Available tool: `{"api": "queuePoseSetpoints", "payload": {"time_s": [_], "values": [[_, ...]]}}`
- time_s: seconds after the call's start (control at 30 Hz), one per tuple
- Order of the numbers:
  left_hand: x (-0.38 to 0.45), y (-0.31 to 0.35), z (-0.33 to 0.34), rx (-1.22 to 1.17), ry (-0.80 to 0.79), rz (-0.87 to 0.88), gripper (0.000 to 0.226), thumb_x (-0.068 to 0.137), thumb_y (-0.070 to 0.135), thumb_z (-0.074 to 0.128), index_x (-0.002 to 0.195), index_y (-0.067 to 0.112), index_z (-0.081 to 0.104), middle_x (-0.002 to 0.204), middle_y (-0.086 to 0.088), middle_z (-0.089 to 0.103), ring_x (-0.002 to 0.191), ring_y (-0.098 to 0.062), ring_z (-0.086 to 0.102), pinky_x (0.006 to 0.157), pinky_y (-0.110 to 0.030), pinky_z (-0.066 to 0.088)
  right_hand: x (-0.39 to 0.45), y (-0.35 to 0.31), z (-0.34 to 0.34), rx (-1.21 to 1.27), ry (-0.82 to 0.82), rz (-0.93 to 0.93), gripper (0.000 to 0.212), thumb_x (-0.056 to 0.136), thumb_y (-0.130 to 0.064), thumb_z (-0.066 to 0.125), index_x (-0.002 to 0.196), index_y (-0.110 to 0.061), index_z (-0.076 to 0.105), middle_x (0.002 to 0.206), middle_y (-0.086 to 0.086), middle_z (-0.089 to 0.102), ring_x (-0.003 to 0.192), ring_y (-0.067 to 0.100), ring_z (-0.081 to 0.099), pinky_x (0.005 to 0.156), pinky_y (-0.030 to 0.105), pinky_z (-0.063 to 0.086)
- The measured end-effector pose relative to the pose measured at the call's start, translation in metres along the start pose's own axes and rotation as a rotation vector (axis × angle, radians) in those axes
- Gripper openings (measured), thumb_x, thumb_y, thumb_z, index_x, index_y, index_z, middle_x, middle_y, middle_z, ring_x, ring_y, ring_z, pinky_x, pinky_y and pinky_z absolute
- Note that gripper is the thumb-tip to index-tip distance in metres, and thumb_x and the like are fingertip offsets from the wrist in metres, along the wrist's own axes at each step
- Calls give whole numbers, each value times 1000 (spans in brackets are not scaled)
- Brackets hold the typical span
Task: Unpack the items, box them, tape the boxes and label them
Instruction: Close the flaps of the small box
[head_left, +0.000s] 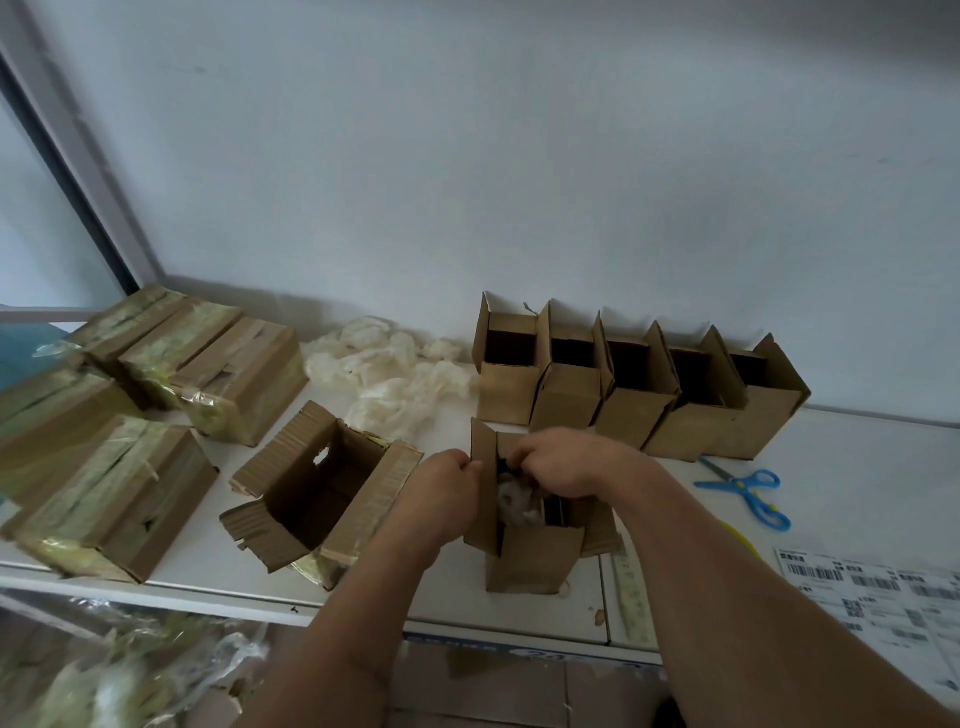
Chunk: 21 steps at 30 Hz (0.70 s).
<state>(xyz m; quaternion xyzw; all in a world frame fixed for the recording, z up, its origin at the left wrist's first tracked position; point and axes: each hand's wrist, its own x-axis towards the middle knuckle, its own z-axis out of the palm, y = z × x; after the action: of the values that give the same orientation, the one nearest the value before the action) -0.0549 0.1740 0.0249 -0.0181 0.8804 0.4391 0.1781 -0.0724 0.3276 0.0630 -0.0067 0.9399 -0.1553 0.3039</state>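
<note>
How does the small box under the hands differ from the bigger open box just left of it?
The small box stands upright, while the bigger open box sits tilted with its flaps splayed. The small box has a pale wrapped item showing in its mouth; the bigger open box looks empty inside. Both hands, left hand and right hand, work at the small box; neither touches the bigger one. Both are brown corrugated cardboard, open on top.

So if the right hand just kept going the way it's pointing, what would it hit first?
The right hand points down and leftward into the small open box. Going on, it would most likely first meet the crumpled white wrapping inside, with the left hand just beyond on the box's flap. Depth is hard to judge.
</note>
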Motion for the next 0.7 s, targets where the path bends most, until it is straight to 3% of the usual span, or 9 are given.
{"api": "queuePoseSetpoints", "payload": {"time_s": [0.07,0.17,0.27,0.33,0.47,0.57,0.7], "values": [[-1,1,0,-8,6,0,27,103,28,43,97,11,63,88,-4,60,81,-18,57,73,-34,50,1,-1,4,60,-22,13,36,101,-15,37,130,-19,57,125,5,59,105,21,59,87,34,53],[-1,1,2,-39,-25,-9,27,102,30,45,91,15,63,87,-5,63,82,-21,61,74,-37,54,5,-5,15,-54,-138,44,35,102,-17,34,124,-14,60,118,10,63,100,23,61,83,33,50],[-3,2,1,-69,-39,-11,27,102,31,45,86,17,62,87,-6,64,83,-22,63,79,-41,57,7,-9,13,-81,-151,57,34,102,-17,33,120,-11,61,111,11,62,87,21,60,74,31,50],[-4,2,-1,-92,-32,-9,27,102,31,45,88,16,62,88,-7,65,82,-23,65,78,-41,58,6,-9,7,-20,-142,64,33,102,-20,34,122,-15,60,112,8,65,90,21,66,77,33,57],[-7,3,-10,-196,-56,-36,35,101,42,45,95,14,66,92,-7,70,82,-21,69,75,-41,61,-4,-18,-14,178,-124,35,29,103,-23,38,126,-24,55,114,-2,67,88,11,72,83,32,56],[-4,1,-20,-127,119,11,35,100,45,45,95,16,64,85,-1,68,79,-17,66,76,-40,58,-6,-31,-34,211,-32,-21,24,102,-22,43,122,-19,57,113,-1,68,83,9,71,79,30,54],[-2,-5,-33,97,311,114,26,101,39,44,98,19,61,81,7,62,73,-8,58,64,-27,47,17,-50,-42,255,198,-103,22,100,-23,49,109,-11,64,99,2,70,83,14,70,78,32,56]]}}
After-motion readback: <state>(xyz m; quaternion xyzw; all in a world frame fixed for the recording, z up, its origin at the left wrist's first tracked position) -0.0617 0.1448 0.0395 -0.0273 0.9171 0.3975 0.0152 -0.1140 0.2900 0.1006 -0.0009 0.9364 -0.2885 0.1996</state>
